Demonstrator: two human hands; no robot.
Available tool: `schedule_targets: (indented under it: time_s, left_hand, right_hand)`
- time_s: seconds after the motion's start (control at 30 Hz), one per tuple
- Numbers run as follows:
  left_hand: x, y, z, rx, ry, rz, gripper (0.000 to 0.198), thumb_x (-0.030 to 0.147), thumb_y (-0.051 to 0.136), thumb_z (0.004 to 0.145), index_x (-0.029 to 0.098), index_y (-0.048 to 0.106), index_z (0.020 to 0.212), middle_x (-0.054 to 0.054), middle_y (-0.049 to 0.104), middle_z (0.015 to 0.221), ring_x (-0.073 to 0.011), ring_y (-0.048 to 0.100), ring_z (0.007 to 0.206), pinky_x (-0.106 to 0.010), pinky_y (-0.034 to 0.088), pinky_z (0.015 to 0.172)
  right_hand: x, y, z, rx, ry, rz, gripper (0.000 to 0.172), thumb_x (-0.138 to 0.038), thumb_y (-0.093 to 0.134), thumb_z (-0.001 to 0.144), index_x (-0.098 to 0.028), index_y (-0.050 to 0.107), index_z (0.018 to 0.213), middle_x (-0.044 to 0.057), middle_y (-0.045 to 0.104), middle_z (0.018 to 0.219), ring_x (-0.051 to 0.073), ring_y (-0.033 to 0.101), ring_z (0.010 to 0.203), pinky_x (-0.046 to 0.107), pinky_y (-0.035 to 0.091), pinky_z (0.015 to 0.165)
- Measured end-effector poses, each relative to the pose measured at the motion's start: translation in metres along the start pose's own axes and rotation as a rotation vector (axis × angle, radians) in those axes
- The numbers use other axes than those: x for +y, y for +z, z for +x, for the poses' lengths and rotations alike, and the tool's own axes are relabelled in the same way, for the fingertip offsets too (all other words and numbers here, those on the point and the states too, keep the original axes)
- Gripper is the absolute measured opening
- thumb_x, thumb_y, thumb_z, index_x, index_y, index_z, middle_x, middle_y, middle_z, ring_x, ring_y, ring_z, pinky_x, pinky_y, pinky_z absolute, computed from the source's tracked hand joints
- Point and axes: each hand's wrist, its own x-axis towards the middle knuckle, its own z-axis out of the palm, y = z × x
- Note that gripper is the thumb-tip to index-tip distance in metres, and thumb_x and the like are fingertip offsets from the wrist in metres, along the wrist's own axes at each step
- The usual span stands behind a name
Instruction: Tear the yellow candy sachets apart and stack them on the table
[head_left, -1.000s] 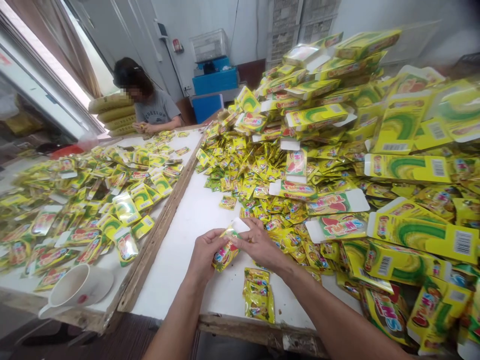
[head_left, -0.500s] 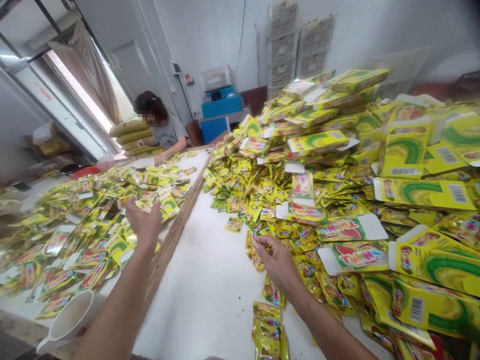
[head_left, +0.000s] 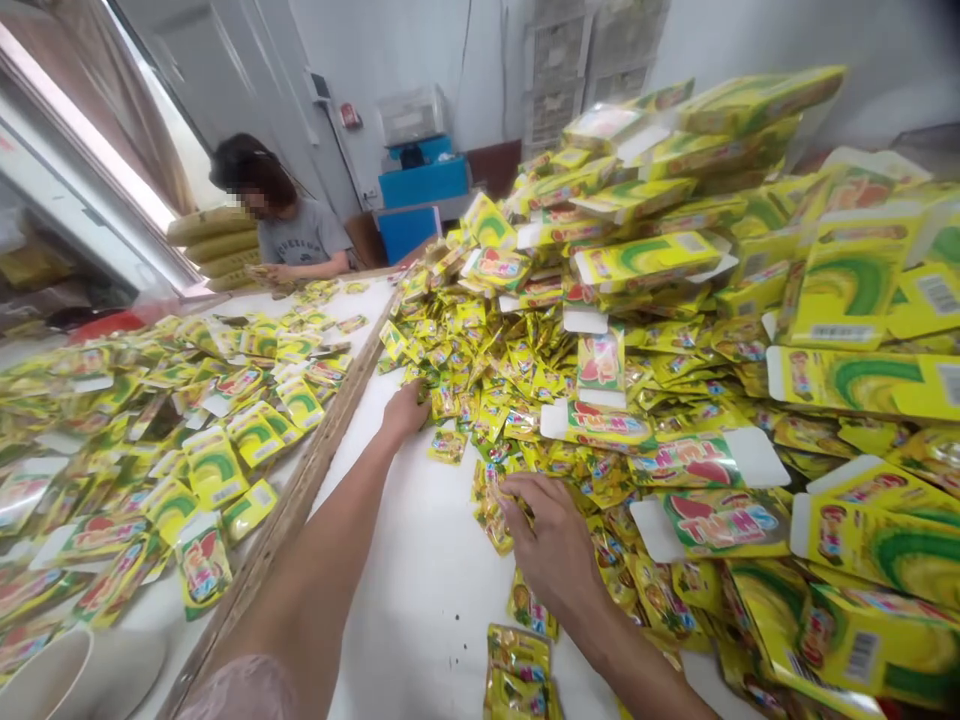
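Observation:
My left hand (head_left: 407,408) reaches to the left edge of a heap of small yellow sachets (head_left: 517,370). Its fingers are curled in against the sachets, and what they hold, if anything, is hidden. Closer to me, my right hand (head_left: 551,530) bends over the front of the same heap. Its thumb and fingers are closed around a yellow sachet (head_left: 528,508), of which only a bit shows. One loose sachet (head_left: 448,446) lies on the white table between the hands. A short row of overlapping sachets (head_left: 519,672) lies below my right hand.
Flat yellow boxes (head_left: 645,258) with open white flaps are stacked high on the right. Beyond a wooden strip (head_left: 300,520), more filled yellow packs (head_left: 217,465) cover the left table. A white mug (head_left: 120,665) stands at lower left. A co-worker (head_left: 300,235) sits at the far end.
My left hand has swung right from above the left-hand packs, across the wooden strip, to the sachet heap, its fingers closing. My right hand stays at the heap. The view has shifted a little.

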Motion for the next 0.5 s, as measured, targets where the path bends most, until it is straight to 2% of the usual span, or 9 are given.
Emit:
schedule_targets:
  time_s: [0.1, 0.2, 0.3, 0.33, 0.4, 0.5]
  left_hand:
    - [-0.001, 0.004, -0.042, -0.034, 0.041, -0.005, 0.051, 0.03, 0.053, 0.076, 0.021, 0.047, 0.127, -0.01, 0.062, 0.118, -0.0279, 0.058, 0.105, -0.035, 0.044, 0.085]
    - [-0.002, 0.007, -0.089, -0.081, 0.121, -0.126, 0.046, 0.032, 0.056, 0.076, 0.022, 0.052, 0.12, -0.007, 0.063, 0.117, -0.0252, 0.058, 0.105, -0.033, 0.044, 0.088]
    - [-0.008, 0.007, -0.127, -0.122, 0.178, -0.337, 0.039, 0.029, 0.059, 0.074, 0.024, 0.058, 0.112, -0.003, 0.063, 0.116, -0.0217, 0.057, 0.107, -0.031, 0.042, 0.091]
    - [-0.01, 0.006, -0.138, -0.095, 0.163, -0.386, 0.037, 0.028, 0.059, 0.073, 0.024, 0.059, 0.11, -0.002, 0.063, 0.116, -0.0211, 0.056, 0.107, -0.031, 0.041, 0.092]
    - [-0.013, 0.0, -0.157, 0.013, 0.047, -0.424, 0.027, 0.027, 0.057, 0.074, 0.024, 0.062, 0.101, -0.002, 0.065, 0.11, -0.0209, 0.058, 0.103, -0.032, 0.043, 0.089]
    - [-0.01, -0.014, -0.184, 0.125, -0.155, -0.351, 0.016, 0.035, 0.053, 0.077, 0.022, 0.063, 0.077, -0.003, 0.068, 0.084, -0.0214, 0.061, 0.085, -0.032, 0.044, 0.074]
  right_hand:
    - [0.004, 0.006, -0.003, -0.075, -0.056, -0.229, 0.021, -0.023, 0.047, 0.086, -0.018, 0.063, 0.098, 0.009, 0.063, 0.107, 0.024, 0.052, 0.101, 0.037, 0.039, 0.085]
    - [0.006, 0.011, -0.008, -0.199, -0.084, -0.436, 0.035, -0.028, 0.058, 0.081, -0.019, 0.057, 0.115, 0.011, 0.058, 0.12, 0.029, 0.046, 0.11, 0.041, 0.035, 0.085]
    - [0.007, 0.012, -0.008, -0.329, -0.1, -0.493, 0.034, -0.026, 0.059, 0.08, -0.022, 0.058, 0.113, 0.01, 0.06, 0.115, 0.027, 0.048, 0.105, 0.039, 0.032, 0.083]
    - [0.007, 0.01, -0.008, -0.355, -0.092, -0.478, 0.03, -0.024, 0.058, 0.08, -0.022, 0.06, 0.11, 0.009, 0.062, 0.111, 0.025, 0.05, 0.102, 0.038, 0.031, 0.082]
    - [0.006, 0.006, -0.006, -0.368, -0.071, -0.435, 0.025, -0.017, 0.054, 0.081, -0.022, 0.062, 0.104, 0.007, 0.064, 0.101, 0.023, 0.051, 0.098, 0.036, 0.029, 0.08]
    - [0.003, 0.001, -0.004, -0.271, -0.084, -0.425, 0.023, -0.013, 0.052, 0.08, -0.02, 0.063, 0.099, 0.008, 0.063, 0.098, 0.024, 0.049, 0.095, 0.036, 0.027, 0.078]
